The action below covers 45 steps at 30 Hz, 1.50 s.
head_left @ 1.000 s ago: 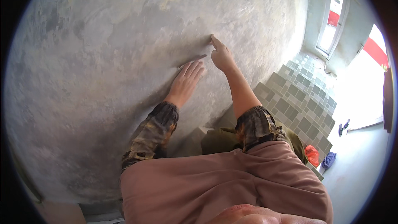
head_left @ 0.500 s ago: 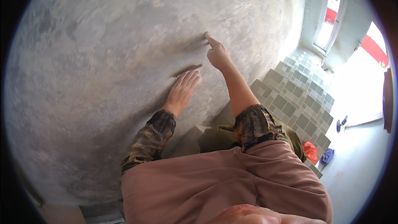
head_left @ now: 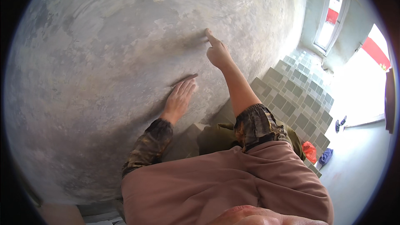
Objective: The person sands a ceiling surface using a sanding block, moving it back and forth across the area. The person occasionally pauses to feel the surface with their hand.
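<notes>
A grey, mottled plaster wall with yellowish patches fills most of the view before me. My left hand lies nearly flat against it, fingers together and pressing a thin brown piece that looks like sandpaper; only its edge shows past the fingertips. Higher up and to the right, my right hand rests against the wall with one finger stretched out and the others partly curled. Nothing shows in that hand.
Grey-green checkered tiles stretch along the right of the wall. An orange-red bag and a blue bundle lie near my right side. Farther right are dark slippers, a bright doorway and a narrow window.
My left hand has slid slightly down and left along the wall with the sandpaper. The right hand has barely moved, its extended finger a little higher.
</notes>
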{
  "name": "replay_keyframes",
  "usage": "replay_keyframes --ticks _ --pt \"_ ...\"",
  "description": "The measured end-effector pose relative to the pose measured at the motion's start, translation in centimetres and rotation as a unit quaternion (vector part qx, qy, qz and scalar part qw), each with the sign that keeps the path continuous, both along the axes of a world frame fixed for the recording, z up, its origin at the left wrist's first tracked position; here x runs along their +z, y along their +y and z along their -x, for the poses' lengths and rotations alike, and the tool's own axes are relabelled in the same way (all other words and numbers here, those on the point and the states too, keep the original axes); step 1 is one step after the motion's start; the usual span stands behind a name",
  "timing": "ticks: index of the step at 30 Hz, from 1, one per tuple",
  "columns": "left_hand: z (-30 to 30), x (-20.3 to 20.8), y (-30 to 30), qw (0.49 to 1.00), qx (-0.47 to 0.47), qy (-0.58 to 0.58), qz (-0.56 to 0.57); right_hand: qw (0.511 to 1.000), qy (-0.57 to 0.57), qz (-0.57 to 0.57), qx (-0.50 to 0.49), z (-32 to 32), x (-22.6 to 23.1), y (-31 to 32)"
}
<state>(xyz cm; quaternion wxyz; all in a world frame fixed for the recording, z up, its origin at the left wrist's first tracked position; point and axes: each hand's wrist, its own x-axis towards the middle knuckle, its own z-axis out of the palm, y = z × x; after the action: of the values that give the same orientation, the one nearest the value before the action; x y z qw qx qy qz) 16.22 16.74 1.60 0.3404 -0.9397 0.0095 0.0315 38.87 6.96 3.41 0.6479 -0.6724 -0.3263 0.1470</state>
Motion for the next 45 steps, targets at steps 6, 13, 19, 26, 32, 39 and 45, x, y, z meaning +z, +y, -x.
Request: replay_keyframes --ticks 6,13,19,26,32,39,45 --pt "6.0 1.2 -0.1 0.997 0.061 -0.028 0.039 0.999 0.02 0.016 0.019 0.1 0.8 -0.6" --pt "7.7 0.5 -1.3 0.974 0.143 -0.167 0.059 1.0 0.019 0.018 0.01 0.5 -0.2 0.3" --pt "4.4 -1.9 -2.4 0.932 0.178 -0.287 0.13 1.0 0.002 -0.007 0.012 1.2 0.7 0.2" --pt "6.5 -4.6 -4.9 0.91 0.26 -0.29 0.141 0.981 -0.164 -0.036 0.098 8.5 3.8 -0.5" --pt "4.1 -2.2 -3.2 0.889 0.205 -0.393 0.116 0.977 -0.167 -0.027 0.131 8.8 3.2 -0.2" --pt "4.3 -6.4 -3.7 0.897 0.228 -0.351 0.142 0.976 -0.153 -0.015 0.153 8.6 3.3 0.0" --pt "3.9 -7.6 -4.7 0.877 0.224 -0.388 0.175 0.977 -0.152 -0.016 0.151 8.7 3.2 0.0"
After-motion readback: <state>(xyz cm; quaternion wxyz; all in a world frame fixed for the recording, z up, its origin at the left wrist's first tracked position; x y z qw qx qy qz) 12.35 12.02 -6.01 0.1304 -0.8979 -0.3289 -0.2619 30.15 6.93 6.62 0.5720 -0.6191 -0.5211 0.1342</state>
